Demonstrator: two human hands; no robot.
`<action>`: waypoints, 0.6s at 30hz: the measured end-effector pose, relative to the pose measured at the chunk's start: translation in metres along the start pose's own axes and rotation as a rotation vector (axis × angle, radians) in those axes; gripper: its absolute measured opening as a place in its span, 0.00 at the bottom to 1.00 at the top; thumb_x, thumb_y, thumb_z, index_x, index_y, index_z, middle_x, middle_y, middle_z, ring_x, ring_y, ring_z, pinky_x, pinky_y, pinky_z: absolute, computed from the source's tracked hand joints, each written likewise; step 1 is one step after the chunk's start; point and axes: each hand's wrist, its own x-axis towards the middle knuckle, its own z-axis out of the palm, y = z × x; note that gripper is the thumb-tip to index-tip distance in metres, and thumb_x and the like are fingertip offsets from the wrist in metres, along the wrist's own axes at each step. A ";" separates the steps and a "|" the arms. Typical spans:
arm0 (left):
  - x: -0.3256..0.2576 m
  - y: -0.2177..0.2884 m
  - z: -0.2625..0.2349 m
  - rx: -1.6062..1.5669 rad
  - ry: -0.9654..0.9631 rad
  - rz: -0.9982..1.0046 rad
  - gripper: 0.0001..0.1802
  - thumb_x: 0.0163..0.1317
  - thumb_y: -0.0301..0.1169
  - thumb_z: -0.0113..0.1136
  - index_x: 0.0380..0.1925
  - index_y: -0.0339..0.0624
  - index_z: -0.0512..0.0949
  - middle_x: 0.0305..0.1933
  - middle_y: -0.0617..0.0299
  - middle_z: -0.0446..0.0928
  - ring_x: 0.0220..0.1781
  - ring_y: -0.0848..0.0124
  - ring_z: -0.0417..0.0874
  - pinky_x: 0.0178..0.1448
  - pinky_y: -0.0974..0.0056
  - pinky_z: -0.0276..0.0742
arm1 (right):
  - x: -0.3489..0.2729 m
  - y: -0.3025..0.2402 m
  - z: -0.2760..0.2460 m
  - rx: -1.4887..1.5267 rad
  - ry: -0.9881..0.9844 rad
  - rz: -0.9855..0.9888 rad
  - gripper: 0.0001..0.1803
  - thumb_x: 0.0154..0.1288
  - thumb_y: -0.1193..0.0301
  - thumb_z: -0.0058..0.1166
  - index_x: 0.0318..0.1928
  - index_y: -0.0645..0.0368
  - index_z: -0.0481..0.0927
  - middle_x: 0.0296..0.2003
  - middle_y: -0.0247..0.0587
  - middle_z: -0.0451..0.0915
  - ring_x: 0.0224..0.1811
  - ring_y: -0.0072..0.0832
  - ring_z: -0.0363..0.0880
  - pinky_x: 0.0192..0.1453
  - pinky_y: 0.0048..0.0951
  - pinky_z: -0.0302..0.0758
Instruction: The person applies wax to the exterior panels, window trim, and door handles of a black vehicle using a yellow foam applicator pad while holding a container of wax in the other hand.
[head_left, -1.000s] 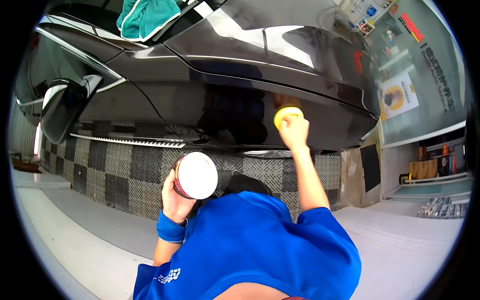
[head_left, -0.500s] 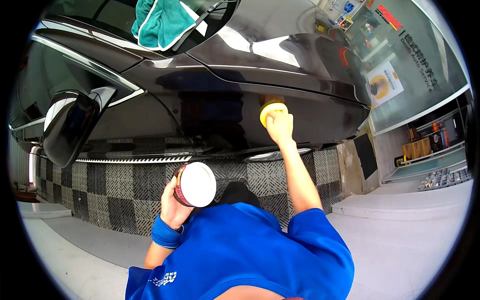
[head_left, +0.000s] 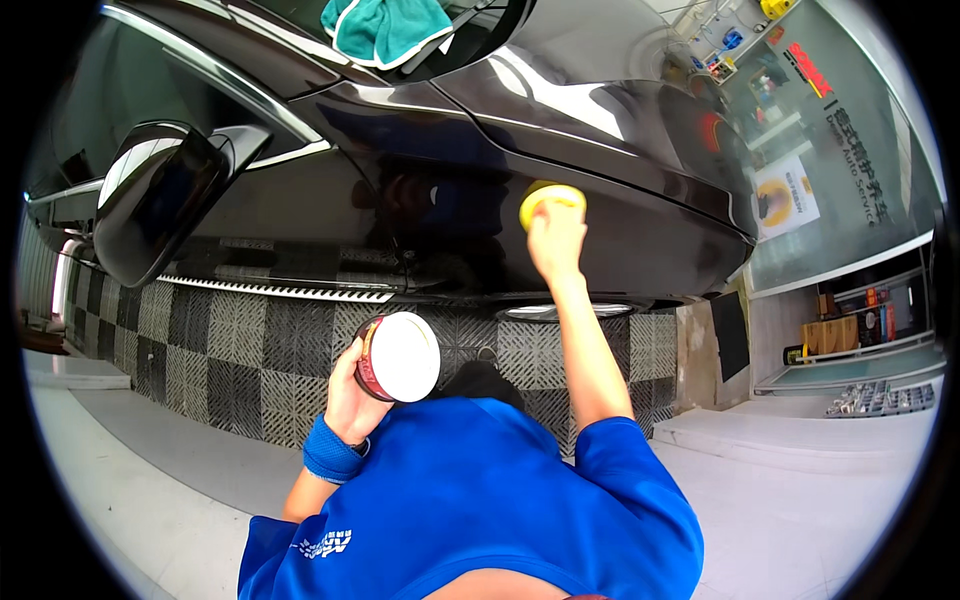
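Observation:
My right hand grips a round yellow sponge applicator and presses it against the dark front fender of the car, above the wheel. In my left hand is a round tub with a dark red side and a white top face, held near my body and tilted. Whether that white face is a lid or the contents, I cannot tell. My left fingers wrap around the tub's side, and a blue wristband circles that wrist.
A green cloth lies by the windshield. The side mirror juts out at the left. Black and grey floor tiles run along the car. Shelves with boxes and a glass panel stand at the right.
The yellow applicator has shifted slightly upward on the fender with my right hand. The tub has moved a little up and right. The whole view has turned slightly.

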 end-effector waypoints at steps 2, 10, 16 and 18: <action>-0.007 0.004 -0.001 -0.012 0.013 0.034 0.29 0.76 0.48 0.41 0.69 0.45 0.68 0.71 0.55 0.71 0.72 0.56 0.71 0.75 0.47 0.66 | -0.016 0.007 0.010 0.031 -0.140 0.052 0.12 0.62 0.66 0.51 0.36 0.60 0.84 0.36 0.55 0.84 0.41 0.54 0.83 0.50 0.54 0.78; -0.016 0.016 -0.016 -0.049 0.039 0.086 0.30 0.75 0.48 0.43 0.70 0.44 0.67 0.71 0.55 0.71 0.72 0.57 0.72 0.74 0.47 0.67 | 0.003 -0.036 0.018 0.048 -0.101 -0.266 0.10 0.56 0.69 0.53 0.26 0.58 0.85 0.28 0.52 0.83 0.37 0.50 0.83 0.40 0.52 0.77; -0.016 0.024 -0.024 -0.100 0.018 0.128 0.29 0.76 0.47 0.44 0.69 0.43 0.68 0.70 0.55 0.72 0.71 0.58 0.73 0.74 0.50 0.68 | 0.016 -0.089 0.021 0.026 0.081 -0.181 0.07 0.58 0.68 0.55 0.30 0.55 0.84 0.28 0.45 0.83 0.37 0.49 0.82 0.39 0.49 0.75; -0.022 0.024 -0.025 -0.082 0.052 0.150 0.28 0.76 0.47 0.43 0.69 0.45 0.69 0.70 0.56 0.72 0.71 0.58 0.73 0.73 0.48 0.68 | 0.002 -0.093 0.031 0.067 -0.031 -0.326 0.07 0.58 0.68 0.55 0.31 0.55 0.85 0.28 0.46 0.83 0.36 0.49 0.83 0.42 0.51 0.76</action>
